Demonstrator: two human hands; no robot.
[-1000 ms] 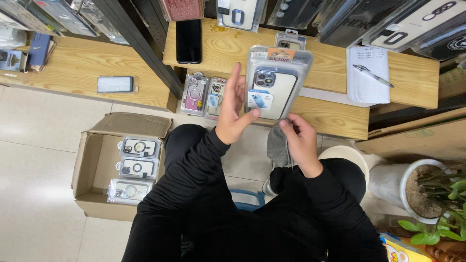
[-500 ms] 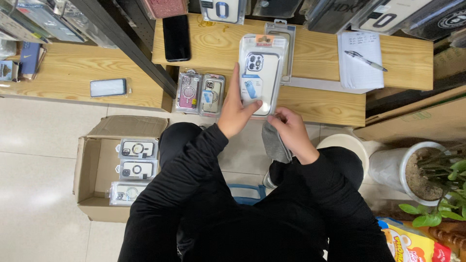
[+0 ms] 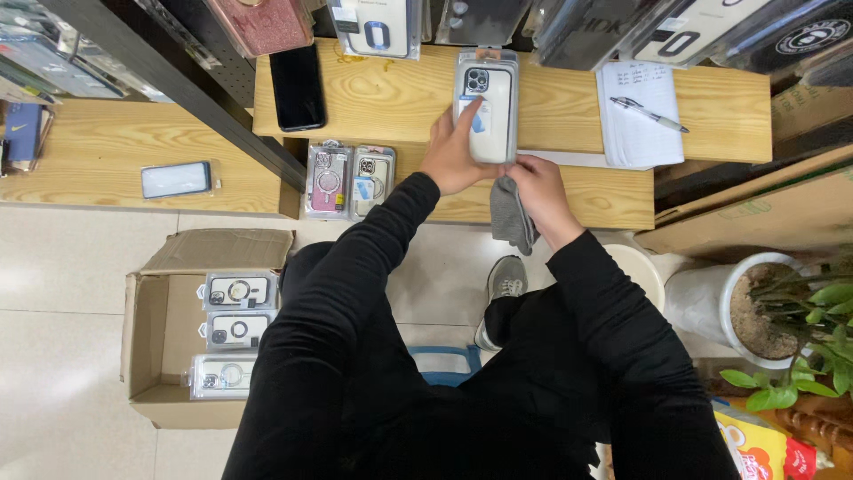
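Our left hand [image 3: 450, 156] presses flat, fingers open, on the packaged phone case [image 3: 487, 107] on the tabletop [image 3: 391, 98]; our right hand [image 3: 538, 182] grips a grey cloth [image 3: 511, 215] just near it.

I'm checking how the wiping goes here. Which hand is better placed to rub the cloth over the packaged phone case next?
Probably the right hand: it holds the grey cloth at the lower edge of the packaged phone case. The left hand lies flat on the case, steadying it on the wooden shelf.
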